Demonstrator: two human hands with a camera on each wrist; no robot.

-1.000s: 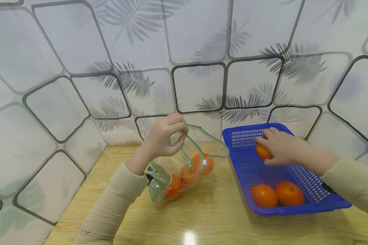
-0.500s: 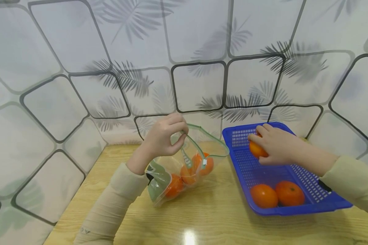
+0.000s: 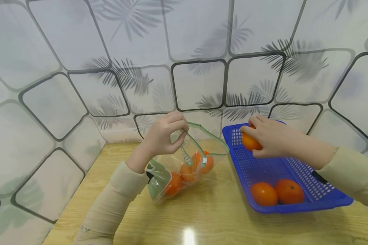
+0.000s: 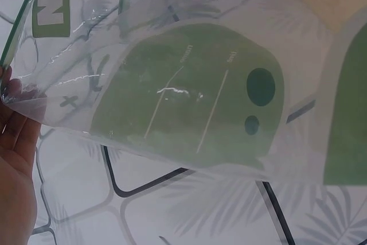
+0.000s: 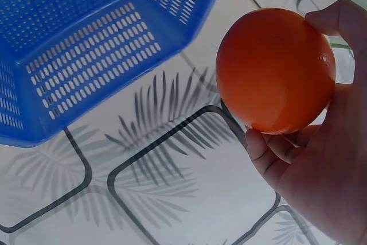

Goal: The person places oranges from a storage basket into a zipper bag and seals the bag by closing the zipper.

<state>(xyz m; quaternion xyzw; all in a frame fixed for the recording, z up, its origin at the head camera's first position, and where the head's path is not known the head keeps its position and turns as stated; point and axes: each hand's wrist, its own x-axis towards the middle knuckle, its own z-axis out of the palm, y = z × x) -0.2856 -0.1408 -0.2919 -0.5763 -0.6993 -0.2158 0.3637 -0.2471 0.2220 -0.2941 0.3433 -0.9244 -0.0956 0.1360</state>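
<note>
My left hand [image 3: 166, 133] pinches the green-edged mouth of a clear zip bag [image 3: 168, 163], holding it raised and gaping toward the right. Inside the bag several oranges [image 3: 173, 184] lie in a row on the table, and green print shows on its side in the left wrist view. My right hand [image 3: 268, 136] grips another orange [image 5: 275, 70] between thumb and fingers, above the far left part of a blue plastic basket [image 3: 242, 173]. Two more oranges [image 3: 289, 191] sit side by side at the basket's near end.
Bag and basket stand on a light wooden table [image 3: 202, 217], with a strip of tabletop between them. A patterned curtain [image 3: 199, 85] with dark outlines and leaf prints closes off the back and sides. The basket's rim rises between its inside and the bag.
My right hand has lifted the orange and carried it left toward the bag, to the basket's far left rim. My left hand keeps its hold on the bag's edge, hardly moving.
</note>
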